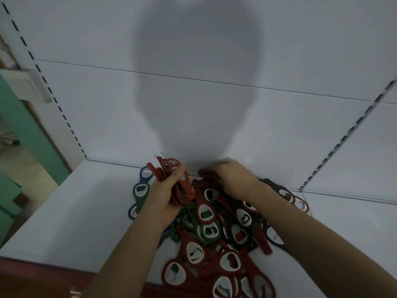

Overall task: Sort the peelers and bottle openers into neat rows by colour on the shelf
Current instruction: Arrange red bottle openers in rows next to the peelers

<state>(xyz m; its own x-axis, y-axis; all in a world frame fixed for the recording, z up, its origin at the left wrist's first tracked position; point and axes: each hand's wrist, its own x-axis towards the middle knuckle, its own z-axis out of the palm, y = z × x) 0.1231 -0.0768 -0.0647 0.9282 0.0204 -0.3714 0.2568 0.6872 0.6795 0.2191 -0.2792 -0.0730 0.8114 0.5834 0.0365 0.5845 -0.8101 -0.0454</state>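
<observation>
Head view: your left hand (164, 195) gripped red plastic bottle openers (170, 166), your right hand (234, 179) reached in, hold unclear; mixed-colour pile (214, 233) lay unsorted.

A white back panel (300, 50) with a horizontal seam carries a large grey shadow (197, 72). Slotted uprights flank it, one left (43, 78), one right (343, 134). Beyond the left upright are a green wall (25, 130), a white box (25, 84) mounted on it, and pale floor (28, 175).
</observation>
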